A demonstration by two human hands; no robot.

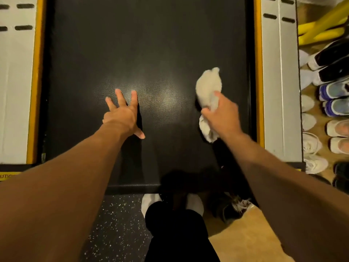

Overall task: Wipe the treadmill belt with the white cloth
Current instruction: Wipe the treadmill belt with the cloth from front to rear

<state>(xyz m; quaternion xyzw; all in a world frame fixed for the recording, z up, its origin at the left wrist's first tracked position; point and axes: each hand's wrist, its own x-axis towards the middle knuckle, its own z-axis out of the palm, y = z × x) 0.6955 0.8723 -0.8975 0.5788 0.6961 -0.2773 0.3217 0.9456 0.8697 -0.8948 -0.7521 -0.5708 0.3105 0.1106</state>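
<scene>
Far end of treadmill belt (147,44) cut off by the top edge, middle of white cloth (207,86) hidden under right hand (224,118), yellow label (7,175) lettering cropped, shoes (336,106) cut by right edge

One marking only. Yellow label (7,175) on the black rear frame (11,166) of the machine, left of the treadmill belt (147,44), at the picture's left edge. Dark capital letters, blurred; the fragment reads roughly "…UTIO…". Its start is cut by the picture edge and its end is covered by the left forearm (56,186). Whole word not legible. Markings on the shoes (334,103) at right: too blurred to read.
</scene>
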